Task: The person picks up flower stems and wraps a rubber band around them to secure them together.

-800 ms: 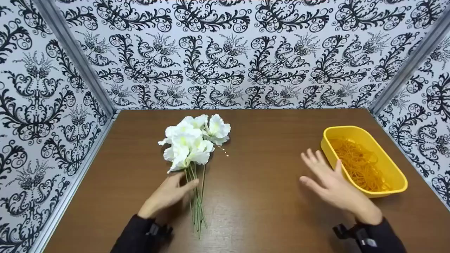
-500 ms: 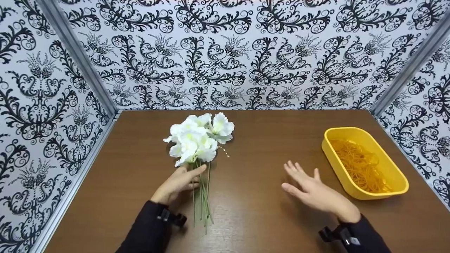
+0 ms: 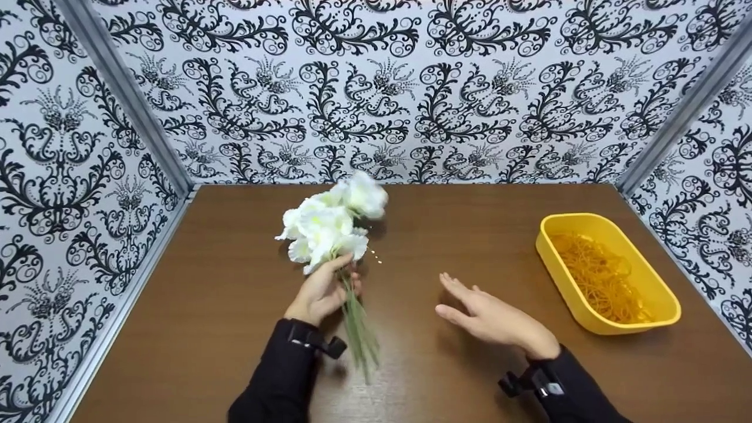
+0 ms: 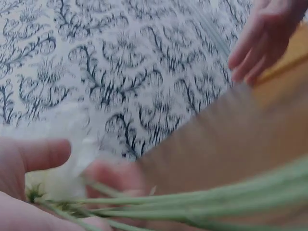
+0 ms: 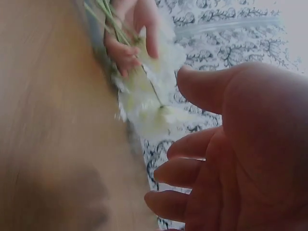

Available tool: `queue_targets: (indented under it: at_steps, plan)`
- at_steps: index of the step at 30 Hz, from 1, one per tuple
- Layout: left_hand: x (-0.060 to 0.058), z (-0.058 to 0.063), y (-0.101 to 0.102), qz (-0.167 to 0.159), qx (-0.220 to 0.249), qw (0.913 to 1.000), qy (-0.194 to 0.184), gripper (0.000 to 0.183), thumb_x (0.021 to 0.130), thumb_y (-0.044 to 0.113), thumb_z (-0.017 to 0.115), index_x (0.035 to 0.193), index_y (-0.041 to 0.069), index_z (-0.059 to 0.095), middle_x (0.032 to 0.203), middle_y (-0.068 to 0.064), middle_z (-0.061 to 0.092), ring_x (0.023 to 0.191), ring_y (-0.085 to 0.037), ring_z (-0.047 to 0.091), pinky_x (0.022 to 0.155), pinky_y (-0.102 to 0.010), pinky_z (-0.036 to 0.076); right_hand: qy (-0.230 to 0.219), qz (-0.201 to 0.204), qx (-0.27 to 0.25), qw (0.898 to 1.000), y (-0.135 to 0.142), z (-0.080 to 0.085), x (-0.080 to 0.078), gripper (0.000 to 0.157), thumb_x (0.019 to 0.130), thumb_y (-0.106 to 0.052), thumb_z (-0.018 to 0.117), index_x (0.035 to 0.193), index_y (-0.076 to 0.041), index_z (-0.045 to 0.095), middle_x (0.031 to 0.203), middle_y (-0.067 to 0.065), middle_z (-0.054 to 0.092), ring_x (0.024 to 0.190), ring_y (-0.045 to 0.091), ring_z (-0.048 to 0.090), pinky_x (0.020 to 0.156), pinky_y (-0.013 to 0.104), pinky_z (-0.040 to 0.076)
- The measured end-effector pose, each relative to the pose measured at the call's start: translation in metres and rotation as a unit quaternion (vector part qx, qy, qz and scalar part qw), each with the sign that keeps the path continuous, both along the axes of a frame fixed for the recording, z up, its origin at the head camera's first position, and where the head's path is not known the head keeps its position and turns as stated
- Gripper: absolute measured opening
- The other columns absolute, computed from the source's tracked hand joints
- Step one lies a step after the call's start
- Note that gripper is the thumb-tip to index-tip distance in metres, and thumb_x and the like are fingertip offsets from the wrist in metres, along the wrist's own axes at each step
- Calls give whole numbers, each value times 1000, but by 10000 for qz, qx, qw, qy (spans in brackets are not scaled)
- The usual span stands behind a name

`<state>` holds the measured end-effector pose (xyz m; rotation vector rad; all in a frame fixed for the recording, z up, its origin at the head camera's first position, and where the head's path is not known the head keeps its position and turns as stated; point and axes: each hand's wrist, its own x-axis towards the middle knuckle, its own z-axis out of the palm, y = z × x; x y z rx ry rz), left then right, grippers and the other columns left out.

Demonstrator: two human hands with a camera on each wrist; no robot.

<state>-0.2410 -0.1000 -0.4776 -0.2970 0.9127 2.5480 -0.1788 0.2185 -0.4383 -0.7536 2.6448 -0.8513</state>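
Observation:
A bunch of white artificial flowers (image 3: 322,226) with ruffled petals and thin green stems (image 3: 356,329) is left of the middle in the head view. My left hand (image 3: 324,291) grips the stems just under the blooms, fingers curled round them. In the left wrist view the stems (image 4: 192,204) run off to the right from that hand. My right hand (image 3: 484,311) hovers over the table between the bunch and the yellow tub, fingers fairly straight and nothing held. The right wrist view shows its thumb and fingers (image 5: 192,159) spread apart, with the white blooms (image 5: 154,103) beyond.
On the right of the brown table (image 3: 446,235) stands a yellow plastic tub (image 3: 561,276) holding a tangle of amber rubber bands (image 3: 599,273). A short strand of small pale beads (image 3: 376,256) shows beside the blooms. Black-and-white patterned walls (image 3: 382,94) enclose the table's back and sides.
My left hand has closed round the stems and raised the bunch, shifting it slightly right. My right hand has moved left, away from the yellow tub.

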Motion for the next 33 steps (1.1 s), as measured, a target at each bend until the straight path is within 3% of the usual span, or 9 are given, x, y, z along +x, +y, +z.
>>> queue_targets:
  at_steps: [2, 4, 7, 12, 17, 20, 22, 25, 33]
  plan:
    - [-3, 7, 11, 178, 538, 9984, 2, 13, 106, 15, 53, 95, 13, 48, 75, 3, 49, 57, -6, 40, 47, -12, 34, 9, 5, -63, 10000, -9, 4, -1, 77, 105, -54, 44, 157, 0, 28, 161, 21, 28, 147, 39, 30, 119, 59, 20]
    - [-6, 16, 22, 295, 1057, 9938, 180, 18, 108, 18, 48, 91, 14, 43, 68, 6, 38, 51, -2, 26, 40, -11, 19, -26, -42, -145, 9999, -18, 10, 0, 77, 105, -56, 44, 159, -4, 26, 160, 18, 31, 145, 36, 34, 118, 55, 25]
    - [-7, 32, 37, 394, 1484, 9870, 465, 27, 109, 24, 47, 85, 15, 40, 64, 9, 21, 48, -1, 13, 38, -13, 10, -17, -71, -321, 9995, -30, 19, 1, 76, 105, -57, 44, 160, -9, 25, 160, 14, 33, 143, 31, 38, 117, 50, 31]
    - [-4, 53, 56, 486, 1627, 9820, 821, 46, 108, 33, 51, 67, 18, 35, 53, 11, 19, 41, -1, 14, 36, -15, 12, 135, -73, -641, 9978, -42, 33, 5, 71, 105, -53, 45, 159, -10, 29, 159, 11, 36, 143, 26, 40, 117, 46, 33]
    - [-5, 56, 67, 598, 1556, 9814, 951, 54, 108, 34, 49, 58, 20, 31, 49, 11, 20, 38, -1, 15, 36, -15, 11, 269, 0, -862, 9959, -49, 36, 9, 62, 106, -49, 48, 152, -8, 44, 143, 11, 57, 128, 21, 56, 107, 45, 45]
    - [-5, 55, 72, 680, 1508, 9823, 875, 54, 108, 30, 49, 57, 20, 31, 49, 11, 20, 39, -1, 15, 37, -16, 10, 131, 107, -973, 9951, -56, 30, 10, 52, 106, -47, 49, 141, -10, 55, 112, 3, 71, 98, 14, 68, 84, 37, 56]
    - [-4, 55, 74, 751, 1479, 9824, 863, 54, 107, 28, 49, 57, 20, 31, 49, 11, 20, 40, -1, 15, 38, -16, 10, -16, 142, -1029, 9946, -60, 26, 10, 45, 106, -47, 50, 132, -12, 59, 90, -4, 68, 76, 9, 65, 68, 30, 54]
    - [-2, 57, 76, 922, 1429, 9809, 940, 52, 107, 25, 49, 58, 21, 32, 50, 11, 20, 39, -1, 16, 39, -16, 9, -264, 107, -1131, 9932, -67, 21, 11, 41, 105, -49, 51, 123, -13, 59, 73, -9, 57, 58, 6, 53, 54, 24, 45]
    - [6, 67, 78, 1219, 1269, 9767, 1230, 50, 108, 23, 46, 60, 20, 33, 52, 10, 18, 40, -1, 17, 40, -15, 10, -588, 21, -1754, 9827, -78, 12, 14, 31, 106, -40, 54, 112, -10, 55, 79, 2, 63, 61, 28, 67, 51, 29, 54]
